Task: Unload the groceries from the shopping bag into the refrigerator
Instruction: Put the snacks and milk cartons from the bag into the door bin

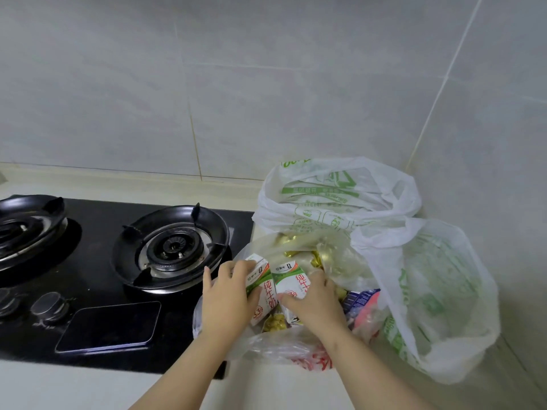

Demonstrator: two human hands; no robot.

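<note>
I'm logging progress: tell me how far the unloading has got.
Done: nothing shown; no refrigerator in view. In hand: left hand grips the left carton, right hand the right carton, both inside the clear bag. Left: gold-wrapped items and a blue packet, plus the rear white bag and side white bag.

Thin crinkled translucent plastic bags; glossy black glass hob; printed paperboard milk cartons; smooth glazed wall tiles.

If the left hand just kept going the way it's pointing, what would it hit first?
The left hand grips the left milk carton, so that comes first; beyond it, probably the gold-wrapped packets in the clear plastic bag, though depth is hard to judge.
</note>
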